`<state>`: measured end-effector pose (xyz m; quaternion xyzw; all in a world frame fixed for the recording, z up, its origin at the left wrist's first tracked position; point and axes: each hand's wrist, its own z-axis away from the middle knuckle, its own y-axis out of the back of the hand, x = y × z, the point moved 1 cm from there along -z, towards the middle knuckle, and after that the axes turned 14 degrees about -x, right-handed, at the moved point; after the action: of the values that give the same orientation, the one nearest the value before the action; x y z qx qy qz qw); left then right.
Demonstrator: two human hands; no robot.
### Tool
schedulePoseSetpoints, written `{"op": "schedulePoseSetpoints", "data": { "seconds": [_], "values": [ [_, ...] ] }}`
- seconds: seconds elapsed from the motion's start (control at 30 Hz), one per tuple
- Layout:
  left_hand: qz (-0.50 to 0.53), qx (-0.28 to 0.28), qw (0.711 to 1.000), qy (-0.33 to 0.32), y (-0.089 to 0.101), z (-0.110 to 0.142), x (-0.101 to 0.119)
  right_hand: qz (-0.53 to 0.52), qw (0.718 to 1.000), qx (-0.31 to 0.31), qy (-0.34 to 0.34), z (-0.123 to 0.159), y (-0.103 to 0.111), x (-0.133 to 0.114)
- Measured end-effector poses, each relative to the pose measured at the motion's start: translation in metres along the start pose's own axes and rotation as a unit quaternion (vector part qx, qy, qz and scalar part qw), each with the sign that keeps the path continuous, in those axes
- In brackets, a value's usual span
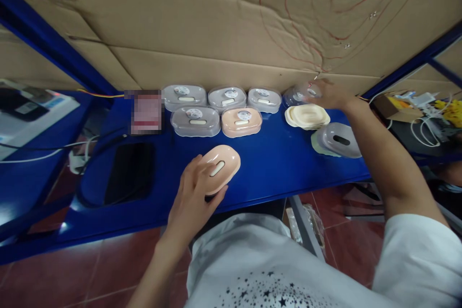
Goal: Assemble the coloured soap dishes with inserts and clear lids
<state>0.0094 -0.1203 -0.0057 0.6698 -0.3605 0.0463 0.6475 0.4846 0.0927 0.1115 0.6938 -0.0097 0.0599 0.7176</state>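
Peach case (224, 159) is clamped in your left hand (194, 190), fingers over its top and thumb along the near side, a grip that seems meant to steady it over the desk (274, 163). Beyond that hand, five covered cases (228, 101) stand in two rows, likely kept out of its way. Your right hand (327, 94) is by the clear covers (296, 96); whether it grips one, I cannot tell. Nearer you, cream pieces (308, 116) and a grey lid (337, 132) seem grouped within its reach.
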Motion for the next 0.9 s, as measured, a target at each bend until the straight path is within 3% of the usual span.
{"op": "schedulePoseSetpoints", "data": {
  "seconds": [0.13,0.23,0.33,0.43,0.5,0.6,0.73,0.8,0.9],
  "values": [
    [0.027,0.003,0.999,0.028,-0.002,0.003,-0.002,-0.035,0.992,-0.085,-0.085,-0.034,-0.015,-0.007],
    [0.045,0.0,0.998,0.041,-0.003,0.004,-0.004,-0.056,0.984,-0.126,-0.113,-0.042,-0.02,-0.01],
    [0.058,-0.015,0.997,0.045,-0.002,0.004,-0.006,-0.071,0.981,-0.136,-0.118,-0.036,-0.011,-0.01],
    [0.044,-0.042,0.998,0.025,-0.001,0.001,-0.008,-0.065,0.983,-0.102,-0.135,-0.012,0.015,-0.023],
    [0.023,-0.057,0.998,0.009,-0.001,-0.001,-0.007,-0.049,0.99,-0.048,-0.121,0.021,0.032,-0.048],
    [0.007,-0.068,0.998,-0.009,-0.005,-0.006,-0.004,-0.03,1.0,0.001,-0.005,0.089,0.036,-0.116],
    [0.016,-0.031,0.999,-0.037,-0.017,-0.007,0.0,-0.07,0.984,-0.048,0.155,0.169,-0.009,-0.217],
    [0.026,-0.003,0.998,-0.051,-0.023,-0.004,-0.001,-0.098,0.978,-0.064,0.172,0.186,-0.038,-0.253],
    [0.037,0.017,0.997,-0.061,-0.028,0.0,-0.002,-0.132,0.979,-0.053,0.145,0.19,-0.065,-0.283]
  ]
}}
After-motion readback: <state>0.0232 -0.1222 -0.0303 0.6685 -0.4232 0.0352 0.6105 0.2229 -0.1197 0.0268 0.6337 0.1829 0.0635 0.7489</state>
